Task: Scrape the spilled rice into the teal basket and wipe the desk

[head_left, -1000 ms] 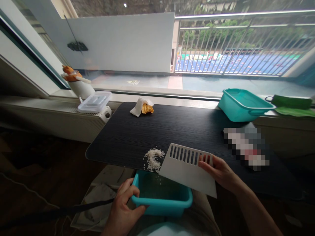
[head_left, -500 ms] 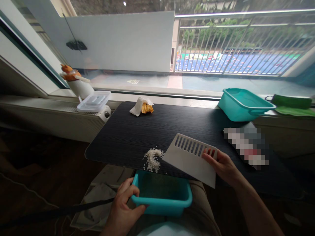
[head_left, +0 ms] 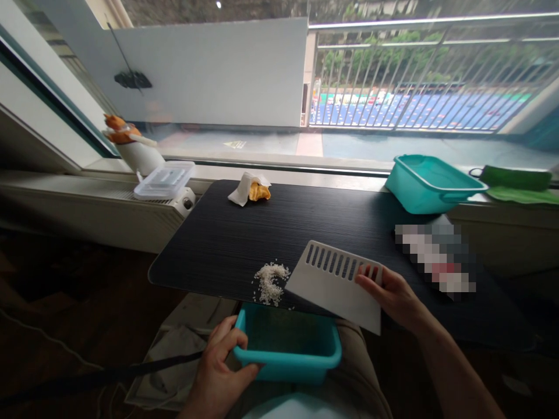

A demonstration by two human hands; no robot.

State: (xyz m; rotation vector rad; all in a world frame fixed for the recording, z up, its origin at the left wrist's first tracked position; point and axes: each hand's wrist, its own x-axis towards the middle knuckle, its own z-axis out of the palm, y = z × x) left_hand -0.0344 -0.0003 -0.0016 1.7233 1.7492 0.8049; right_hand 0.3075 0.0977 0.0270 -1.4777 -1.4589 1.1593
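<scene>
My right hand [head_left: 391, 294] grips the slotted top edge of a flat white scraper [head_left: 334, 285], held tilted over the near edge of the black table [head_left: 305, 233]. The scraper's left corner sits right beside a small pile of white rice grains [head_left: 269, 281]. Below the table edge, my left hand [head_left: 218, 366] holds the left rim of a teal tub [head_left: 287, 343] on my lap, under the rice pile.
A second teal tub [head_left: 430, 185] stands on the sill at the back right, next to a green cloth [head_left: 519, 185]. A crumpled tissue with something orange [head_left: 251, 191] lies at the table's far edge. A clear lidded box [head_left: 165, 180] and a white figure [head_left: 131, 142] sit at the left.
The scraper has lifted off the tub's edge and moved back up onto the table, to the right of the rice pile. My left hand and the tub have stayed put.
</scene>
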